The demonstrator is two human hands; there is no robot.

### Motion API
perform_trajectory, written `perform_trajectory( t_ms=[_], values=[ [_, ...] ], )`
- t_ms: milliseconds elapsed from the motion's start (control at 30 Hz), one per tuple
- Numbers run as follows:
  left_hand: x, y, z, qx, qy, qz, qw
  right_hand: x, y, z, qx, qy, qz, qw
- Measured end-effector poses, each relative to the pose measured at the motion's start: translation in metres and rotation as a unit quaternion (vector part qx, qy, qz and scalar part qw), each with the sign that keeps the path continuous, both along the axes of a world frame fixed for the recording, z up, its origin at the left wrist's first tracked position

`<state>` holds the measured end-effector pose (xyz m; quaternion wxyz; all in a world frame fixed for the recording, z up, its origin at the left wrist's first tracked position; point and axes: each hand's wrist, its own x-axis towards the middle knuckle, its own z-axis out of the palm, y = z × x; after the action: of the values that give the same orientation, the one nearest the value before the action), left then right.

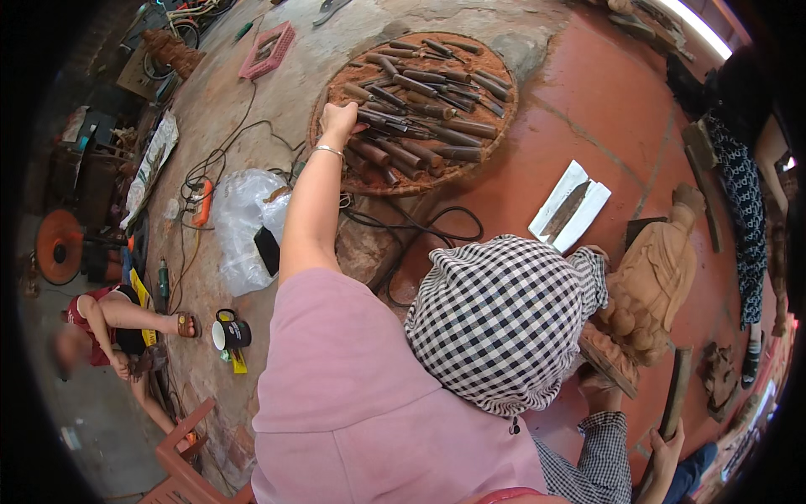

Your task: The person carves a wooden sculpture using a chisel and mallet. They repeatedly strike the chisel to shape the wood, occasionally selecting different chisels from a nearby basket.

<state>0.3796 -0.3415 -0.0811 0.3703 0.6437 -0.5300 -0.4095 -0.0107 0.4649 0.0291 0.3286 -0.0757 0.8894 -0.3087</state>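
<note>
My left hand (339, 123) reaches over the round woven tray (317, 139) and closes its fingers at the end of a dark-handled chisel (379, 118). Several more carving chisels (457, 130) lie across the reddish dust in the tray. At the lower right my right hand (667, 449) grips a long wooden club (677, 391). The carved wooden figure (659, 273) rests on the red floor tiles. It lies beside my feet, under my checkered trouser legs (504, 323); its lower side is partly hidden by them.
A dark sharpening stone (566, 208) lies on a white holder beyond my knee. On the left are a plastic bag (243, 223), a mug (231, 333), cables (222, 155) and an orange power tool (203, 203). One person (109, 323) sits far left; another (739, 202) stands at right.
</note>
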Motion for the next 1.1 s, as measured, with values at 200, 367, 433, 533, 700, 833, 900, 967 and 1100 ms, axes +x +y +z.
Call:
perform_trajectory(
  t_ms=[200,367,433,533,700,833,900,967,1100],
  values=[
    [-0.023,-0.008,0.015,-0.156,0.029,-0.018,0.987,-0.013,0.032,-0.029,-0.071,0.045,0.059,0.995],
    [-0.114,0.045,0.090,-0.097,0.124,-0.255,0.954,-0.019,0.018,-0.009,-0.031,0.066,0.061,0.995],
    [-0.173,0.087,0.127,-0.069,0.197,-0.350,0.913,-0.023,0.017,-0.005,-0.003,0.091,0.079,0.993],
    [-0.267,0.168,0.164,-0.030,0.287,-0.546,0.786,-0.016,0.019,0.003,0.010,0.106,0.058,0.993],
    [-0.354,0.314,0.185,0.026,0.143,-0.720,0.678,-0.007,0.001,0.024,-0.006,0.138,0.022,0.990],
    [-0.353,0.403,0.204,-0.007,0.006,-0.817,0.576,-0.006,-0.014,0.028,-0.026,0.135,0.018,0.990],
    [-0.370,0.417,0.165,-0.008,0.084,-0.863,0.498,-0.007,-0.010,0.031,-0.018,0.159,0.026,0.987],
    [-0.371,0.436,0.141,-0.183,0.066,-0.885,0.423,-0.005,-0.009,0.033,-0.031,0.169,0.021,0.985],
    [-0.354,0.451,0.124,-0.152,0.111,-0.897,0.399,-0.006,-0.009,0.033,-0.047,0.165,0.023,0.985]
  ],
)
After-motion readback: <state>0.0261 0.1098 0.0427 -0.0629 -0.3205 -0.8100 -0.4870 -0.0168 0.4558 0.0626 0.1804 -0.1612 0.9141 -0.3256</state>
